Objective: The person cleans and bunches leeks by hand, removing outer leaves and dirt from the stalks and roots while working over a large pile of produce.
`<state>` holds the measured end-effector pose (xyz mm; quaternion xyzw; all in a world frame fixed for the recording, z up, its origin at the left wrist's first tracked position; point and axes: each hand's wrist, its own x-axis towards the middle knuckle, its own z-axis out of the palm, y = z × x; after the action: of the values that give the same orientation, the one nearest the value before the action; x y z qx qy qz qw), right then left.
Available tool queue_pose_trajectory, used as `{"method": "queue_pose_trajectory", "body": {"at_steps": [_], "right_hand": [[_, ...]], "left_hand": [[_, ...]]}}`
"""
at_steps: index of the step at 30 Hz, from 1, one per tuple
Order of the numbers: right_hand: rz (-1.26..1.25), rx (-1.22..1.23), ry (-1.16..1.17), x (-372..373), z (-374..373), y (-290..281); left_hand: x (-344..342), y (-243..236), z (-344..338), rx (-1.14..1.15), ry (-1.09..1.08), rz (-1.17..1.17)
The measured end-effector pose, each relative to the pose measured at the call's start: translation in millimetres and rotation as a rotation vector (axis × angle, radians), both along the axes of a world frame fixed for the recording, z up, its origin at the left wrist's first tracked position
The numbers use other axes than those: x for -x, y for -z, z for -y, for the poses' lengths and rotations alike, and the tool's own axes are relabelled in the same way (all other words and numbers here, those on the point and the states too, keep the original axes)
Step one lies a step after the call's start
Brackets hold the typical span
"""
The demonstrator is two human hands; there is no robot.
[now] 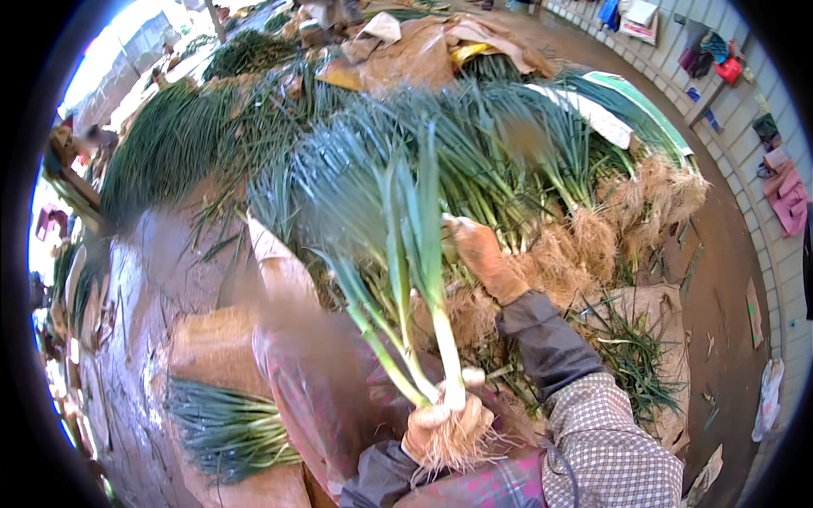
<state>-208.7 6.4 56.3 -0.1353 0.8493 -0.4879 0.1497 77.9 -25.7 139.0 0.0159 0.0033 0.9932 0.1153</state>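
Note:
My left hand, in a tan glove, is closed round the white lower ends of a few green onions low in front of me. Their pale roots hang over the fingers, and the green leaves point up and away. Farther off, my right hand, in a worn orange-tan glove, reaches to the near side of a large heap of green onions. Its fingers are partly hidden among the leaves, so their grip does not show. Tangled roots lie right beside that hand.
A sorted bundle of green onions lies on brown sacking at the left. Loose green scraps cover a sack at the right. Brown sheeting lies over the far heap. A pale wall with hanging items runs along the right.

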Motion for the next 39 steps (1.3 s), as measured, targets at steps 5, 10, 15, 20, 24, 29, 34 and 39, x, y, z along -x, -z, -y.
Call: {"method": "queue_pose_trajectory", "body": {"at_steps": [5, 10, 15, 20, 24, 29, 34, 39], "right_hand": [[0.269, -0.118, -0.338, -29, -153, -23], [-0.168, -0.997, -0.126, -41, -216, -39], [0.093, -0.647, 0.176, 9, -179, -56], [-0.137, -0.503, -0.117, -2, -141, -65], [-0.936, -0.428, -0.587, -96, -155, -56], [0.354, -0.251, -0.528, -136, -151, -59], [0.165, -0.338, -0.390, -69, -138, -18], [-0.196, -0.436, -0.208, -64, -100, 22]], "left_hand": [[20, 10, -7, 0.291, 0.121, 0.035], [33, 35, -19, 0.374, 0.131, 0.162], [43, 83, -25, 0.249, 0.095, 0.311], [42, 85, -2, 0.300, 0.065, 0.269], [61, 70, -6, 0.321, 0.067, 0.270], [56, 97, -21, 0.332, 0.051, 0.362], [57, 70, -38, 0.565, -0.025, 0.380], [56, 72, -50, 0.440, 0.016, 0.393]]}}
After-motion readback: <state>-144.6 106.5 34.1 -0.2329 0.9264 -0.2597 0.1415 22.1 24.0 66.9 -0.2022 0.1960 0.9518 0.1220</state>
